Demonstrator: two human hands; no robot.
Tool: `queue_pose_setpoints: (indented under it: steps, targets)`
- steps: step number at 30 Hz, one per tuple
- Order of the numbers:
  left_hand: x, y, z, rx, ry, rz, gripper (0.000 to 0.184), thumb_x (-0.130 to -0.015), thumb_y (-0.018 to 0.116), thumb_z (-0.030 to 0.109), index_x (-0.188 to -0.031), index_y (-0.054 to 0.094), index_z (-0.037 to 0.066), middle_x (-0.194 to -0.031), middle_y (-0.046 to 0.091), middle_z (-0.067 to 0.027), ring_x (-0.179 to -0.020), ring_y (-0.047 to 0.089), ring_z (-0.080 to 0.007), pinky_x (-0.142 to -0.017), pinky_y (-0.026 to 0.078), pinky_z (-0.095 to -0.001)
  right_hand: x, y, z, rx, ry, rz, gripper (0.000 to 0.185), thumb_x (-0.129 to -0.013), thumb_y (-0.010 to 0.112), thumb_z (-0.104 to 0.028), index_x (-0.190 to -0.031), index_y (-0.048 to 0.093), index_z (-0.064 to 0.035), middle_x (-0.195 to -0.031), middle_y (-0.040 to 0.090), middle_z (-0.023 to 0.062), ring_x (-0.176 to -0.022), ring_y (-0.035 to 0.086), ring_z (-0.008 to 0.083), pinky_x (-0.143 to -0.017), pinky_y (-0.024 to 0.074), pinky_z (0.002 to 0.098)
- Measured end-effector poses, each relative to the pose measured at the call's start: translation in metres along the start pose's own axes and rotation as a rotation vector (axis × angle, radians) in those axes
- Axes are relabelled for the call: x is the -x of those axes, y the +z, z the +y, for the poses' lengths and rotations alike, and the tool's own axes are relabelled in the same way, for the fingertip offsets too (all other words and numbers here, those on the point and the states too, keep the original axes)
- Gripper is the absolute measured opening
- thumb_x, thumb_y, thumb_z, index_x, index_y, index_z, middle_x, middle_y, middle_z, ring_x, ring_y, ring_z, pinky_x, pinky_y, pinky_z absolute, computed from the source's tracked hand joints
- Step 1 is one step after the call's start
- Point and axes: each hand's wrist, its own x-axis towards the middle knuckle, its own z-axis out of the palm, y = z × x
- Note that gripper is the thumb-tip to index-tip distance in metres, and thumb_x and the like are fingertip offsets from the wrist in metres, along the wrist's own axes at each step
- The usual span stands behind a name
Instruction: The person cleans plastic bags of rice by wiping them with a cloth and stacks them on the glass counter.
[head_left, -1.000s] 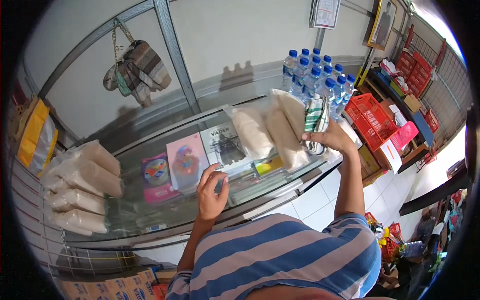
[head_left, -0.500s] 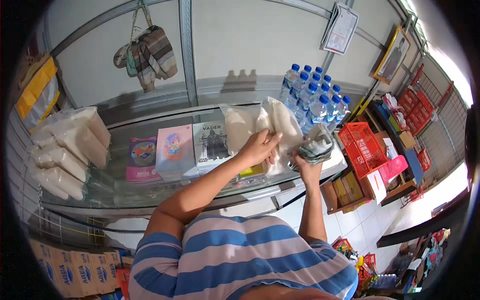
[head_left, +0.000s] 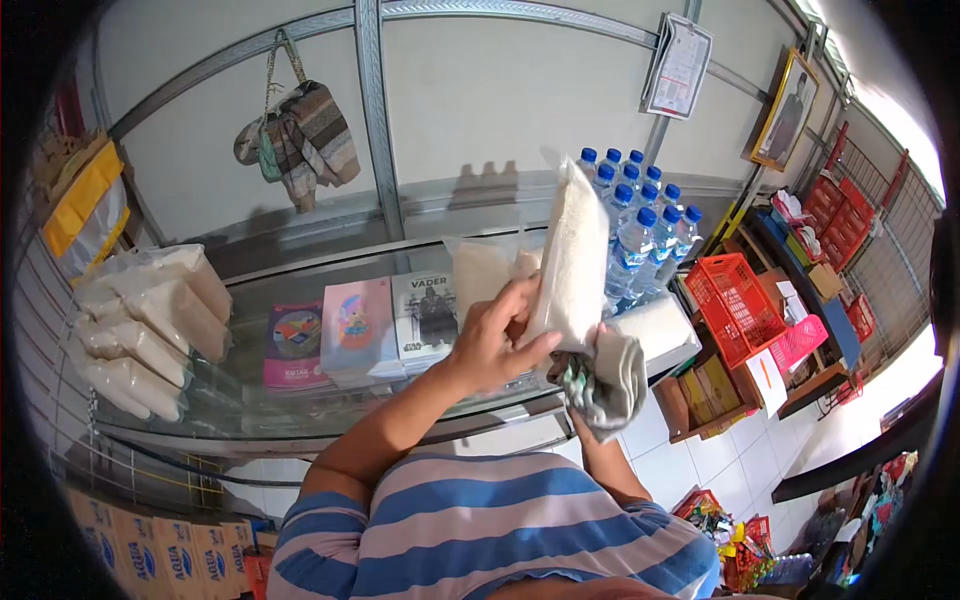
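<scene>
My left hand (head_left: 498,335) grips a clear plastic bag of white granules (head_left: 578,262), raised nearly upright above the glass counter. Bunched in my right hand (head_left: 590,432) is a grey-green patterned cloth (head_left: 612,385), pressed to the bottom of that bag. The cloth hides most of the right hand's fingers. Behind my left hand, another bag of granules (head_left: 480,272) stands on the counter, with part of one more beside it. Just right of the raised bag are several water bottles with blue caps (head_left: 638,240).
Notebooks (head_left: 358,325) lie in stacks on the glass counter (head_left: 240,395). More filled bags (head_left: 150,320) stand at its left end. To the right are a white pack (head_left: 655,328) and a red plastic crate (head_left: 738,305). Cartons (head_left: 160,555) are low at left.
My left hand has lifted the bag of granules off the counter and brought it closer. The cloth in my right hand has moved down and left to meet the bag's bottom.
</scene>
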Motion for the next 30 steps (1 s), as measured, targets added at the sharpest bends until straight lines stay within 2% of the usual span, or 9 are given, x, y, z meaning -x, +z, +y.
queue_pose_setpoints:
  steps: [2, 3, 5, 6, 11, 15, 16, 25, 30]
  targets:
    - [0.004, -0.018, -0.011, 0.064, 0.344, 0.045, 0.067, -0.074, 0.076, 0.023, -0.128, 0.047, -0.004, -0.098, 0.065, -0.0122, -0.076, 0.061, -0.0195, -0.068, 0.048, -0.0265, 0.002, 0.009, 0.014, -0.008, -0.055, -0.049, 0.064, -0.070, 0.078, -0.003, -0.127, 0.051, 0.0046, -0.126, 0.054, 0.0182, -0.100, 0.059, 0.0260, -0.088, 0.0500, 0.0329]
    - [0.006, -0.026, 0.000, 0.056, 0.342, 0.046, 0.067, -0.074, 0.076, 0.023, -0.128, 0.047, -0.004, -0.098, 0.065, -0.0122, -0.076, 0.061, -0.0195, -0.068, 0.048, -0.0265, 0.003, 0.015, 0.025, -0.010, -0.111, -0.098, 0.066, -0.070, 0.079, -0.004, -0.128, 0.051, 0.0041, -0.126, 0.055, 0.0183, -0.101, 0.059, 0.0259, -0.088, 0.0499, 0.0331]
    - [0.014, -0.041, 0.031, 0.543, 0.161, 0.238, 0.070, -0.067, 0.078, 0.015, -0.127, 0.047, -0.003, -0.108, 0.064, -0.0151, -0.090, 0.063, -0.0234, -0.080, 0.049, -0.0305, 0.006, 0.026, 0.036, -0.016, -0.220, -0.202, 0.068, -0.070, 0.079, -0.004, -0.130, 0.049, 0.0030, -0.124, 0.056, 0.0184, -0.103, 0.058, 0.0256, -0.089, 0.0496, 0.0336]
    - [0.022, -0.048, 0.030, 0.536, 0.154, 0.249, 0.070, -0.067, 0.078, 0.015, -0.127, 0.047, -0.003, -0.108, 0.064, -0.0151, -0.090, 0.063, -0.0234, -0.080, 0.049, -0.0305, 0.005, 0.030, 0.033, -0.027, -0.217, -0.212, 0.068, -0.070, 0.079, -0.004, -0.130, 0.049, 0.0030, -0.124, 0.056, 0.0184, -0.103, 0.058, 0.0256, -0.089, 0.0496, 0.0336]
    - [0.085, -0.083, 0.014, 0.074, -0.362, 0.352, 0.082, -0.060, 0.082, 0.008, -0.132, 0.042, -0.001, -0.114, 0.062, -0.0175, -0.101, 0.062, -0.0279, -0.087, 0.049, -0.0363, 0.004, 0.069, -0.003, -0.269, -0.548, -0.628, 0.069, -0.072, 0.079, -0.008, -0.131, 0.046, 0.0023, -0.119, 0.058, 0.0179, -0.101, 0.060, 0.0266, -0.088, 0.0493, 0.0339]
    - [0.130, -0.097, -0.034, 0.150, -0.385, 0.395, 0.086, -0.059, 0.083, 0.002, -0.133, 0.040, 0.001, -0.117, 0.061, -0.0177, -0.102, 0.062, -0.0291, -0.088, 0.049, -0.0388, 0.027, 0.070, -0.006, -0.432, -0.008, -0.776, 0.059, -0.078, 0.074, -0.011, -0.128, 0.047, 0.0019, -0.118, 0.059, 0.0181, -0.100, 0.060, 0.0263, -0.086, 0.0492, 0.0335]
    - [0.138, -0.100, -0.038, 0.141, -0.394, 0.406, 0.086, -0.059, 0.083, 0.002, -0.133, 0.040, 0.001, -0.117, 0.061, -0.0177, -0.102, 0.062, -0.0291, -0.088, 0.049, -0.0388, 0.029, 0.073, -0.007, -0.447, -0.007, -0.786, 0.059, -0.078, 0.074, -0.011, -0.128, 0.047, 0.0019, -0.118, 0.059, 0.0181, -0.100, 0.060, 0.0263, -0.086, 0.0492, 0.0335]
    - [0.166, -0.106, -0.054, 0.320, -0.388, 0.483, 0.072, -0.066, 0.078, 0.000, -0.130, 0.044, 0.000, -0.121, 0.059, -0.0168, -0.105, 0.061, -0.0288, -0.088, 0.049, -0.0363, 0.036, 0.101, 0.011, -0.797, 0.629, -0.448, 0.041, -0.087, 0.061, -0.007, -0.126, 0.049, 0.0005, -0.111, 0.061, 0.0115, -0.089, 0.058, 0.0167, -0.082, 0.0473, 0.0285]
    - [0.170, -0.127, -0.042, 0.045, -0.183, 0.362, 0.063, -0.066, 0.079, 0.002, -0.122, 0.051, -0.003, -0.112, 0.064, -0.0167, -0.097, 0.064, -0.0272, -0.082, 0.052, -0.0352, 0.010, 0.111, -0.004, -0.687, 0.558, -0.434, 0.040, -0.087, 0.060, -0.006, -0.124, 0.050, 0.0031, -0.109, 0.061, 0.0098, -0.088, 0.056, 0.0143, -0.083, 0.0458, 0.0266]
